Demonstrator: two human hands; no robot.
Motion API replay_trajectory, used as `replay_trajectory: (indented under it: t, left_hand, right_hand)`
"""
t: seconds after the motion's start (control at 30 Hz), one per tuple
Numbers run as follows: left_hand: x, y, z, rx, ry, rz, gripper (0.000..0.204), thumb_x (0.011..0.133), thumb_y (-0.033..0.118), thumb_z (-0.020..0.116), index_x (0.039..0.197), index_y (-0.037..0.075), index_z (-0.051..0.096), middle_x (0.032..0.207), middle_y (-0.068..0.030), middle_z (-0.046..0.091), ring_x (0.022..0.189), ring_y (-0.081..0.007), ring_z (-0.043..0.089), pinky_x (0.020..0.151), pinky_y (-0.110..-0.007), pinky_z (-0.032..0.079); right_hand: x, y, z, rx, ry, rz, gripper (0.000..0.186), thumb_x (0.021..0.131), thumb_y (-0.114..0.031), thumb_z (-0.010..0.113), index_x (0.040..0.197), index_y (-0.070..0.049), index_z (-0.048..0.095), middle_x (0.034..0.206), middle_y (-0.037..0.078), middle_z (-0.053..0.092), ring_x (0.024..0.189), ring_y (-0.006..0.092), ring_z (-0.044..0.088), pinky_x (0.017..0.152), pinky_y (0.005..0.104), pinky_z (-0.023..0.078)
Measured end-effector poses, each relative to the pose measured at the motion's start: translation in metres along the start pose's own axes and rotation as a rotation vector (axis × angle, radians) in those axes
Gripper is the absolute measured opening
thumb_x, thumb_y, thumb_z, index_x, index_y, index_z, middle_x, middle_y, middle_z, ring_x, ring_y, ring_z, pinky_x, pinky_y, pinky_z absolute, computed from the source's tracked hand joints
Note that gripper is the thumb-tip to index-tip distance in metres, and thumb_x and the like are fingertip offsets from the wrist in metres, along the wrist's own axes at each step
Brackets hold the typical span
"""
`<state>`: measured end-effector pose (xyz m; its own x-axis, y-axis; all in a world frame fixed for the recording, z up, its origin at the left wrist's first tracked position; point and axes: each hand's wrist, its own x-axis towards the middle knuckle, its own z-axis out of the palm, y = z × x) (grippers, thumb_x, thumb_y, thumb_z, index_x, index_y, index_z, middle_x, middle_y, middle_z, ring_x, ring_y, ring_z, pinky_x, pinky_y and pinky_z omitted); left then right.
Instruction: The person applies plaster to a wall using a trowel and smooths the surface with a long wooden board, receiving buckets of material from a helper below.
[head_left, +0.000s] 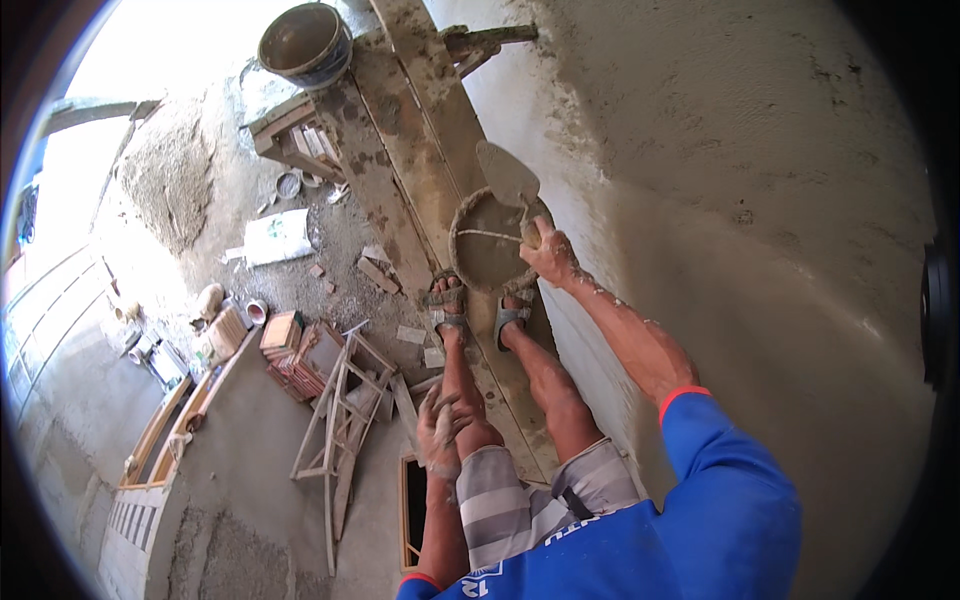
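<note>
My right hand (548,252) is closed round the handle of a pointing trowel (508,174), whose mortar-smeared blade points away from me. It is over the right side of a round bucket (456,222) that stands on the planks in front of my feet. Wet grey mortar (490,262) lies in the bucket, and its pale handle crosses the opening. My left hand (438,432) hangs beside my left knee with nothing in it. Its fingers are apart and coated with mortar.
I stand on a raised scaffold of planks (400,150) along a plastered wall (740,230). A second bucket (306,45) stands at the far left end. On the floor below lie a sand heap (170,185), a white sack (278,237), stacked tiles (300,360) and a wooden frame (340,420).
</note>
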<state>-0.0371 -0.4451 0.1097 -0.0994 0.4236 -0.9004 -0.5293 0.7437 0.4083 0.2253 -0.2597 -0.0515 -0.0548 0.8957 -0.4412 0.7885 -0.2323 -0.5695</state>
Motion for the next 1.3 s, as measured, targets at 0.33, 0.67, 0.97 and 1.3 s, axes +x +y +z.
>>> replay_trajectory:
  t: [0.33, 0.67, 0.97, 1.3]
  left_hand:
    - [0.027, -0.098, 0.077, -0.002, -0.126, -0.233, 0.048, 0.09, 0.013, 0.05, 0.132, 0.0, 0.031, 0.106, -0.0149, 0.057, 0.074, -0.018, 0.062, 0.065, -0.028, 0.053]
    - [0.039, -0.123, 0.091, 0.085, -0.148, -0.196, 0.048, 0.09, 0.015, 0.05, 0.132, 0.001, 0.033, 0.105, -0.0154, 0.059, 0.07, -0.0163, 0.061, 0.063, -0.026, 0.051]
    - [0.053, -0.178, 0.075, 0.033, -0.129, -0.315, 0.047, 0.087, 0.013, 0.049, 0.13, 0.0, 0.033, 0.101, -0.0145, 0.058, 0.062, -0.0155, 0.058, 0.055, -0.025, 0.048]
    - [0.056, -0.173, 0.074, 0.047, -0.071, -0.338, 0.047, 0.087, 0.012, 0.05, 0.13, 0.0, 0.034, 0.1, -0.0141, 0.058, 0.061, -0.0169, 0.059, 0.055, -0.026, 0.049]
  right_hand:
    - [0.048, 0.017, -0.01, 0.173, 0.03, 0.119, 0.033, 0.07, -0.022, 0.059, 0.092, 0.001, 0.05, 0.078, 0.023, 0.059, 0.073, 0.0387, 0.059, 0.065, 0.0428, 0.047]
    - [-0.027, -0.011, 0.035, 0.294, -0.073, 0.192, 0.035, 0.065, -0.02, 0.061, 0.091, 0.002, 0.05, 0.078, 0.022, 0.057, 0.072, 0.037, 0.058, 0.066, 0.0421, 0.046]
    - [-0.015, -0.05, 0.041, 0.381, -0.032, 0.243, 0.036, 0.066, -0.019, 0.059, 0.093, 0.004, 0.051, 0.08, 0.022, 0.059, 0.076, 0.0368, 0.059, 0.069, 0.0418, 0.046]
    - [-0.007, -0.065, 0.053, 0.493, 0.043, 0.291, 0.038, 0.067, -0.02, 0.059, 0.097, 0.004, 0.052, 0.081, 0.018, 0.059, 0.075, 0.0302, 0.058, 0.069, 0.037, 0.047]
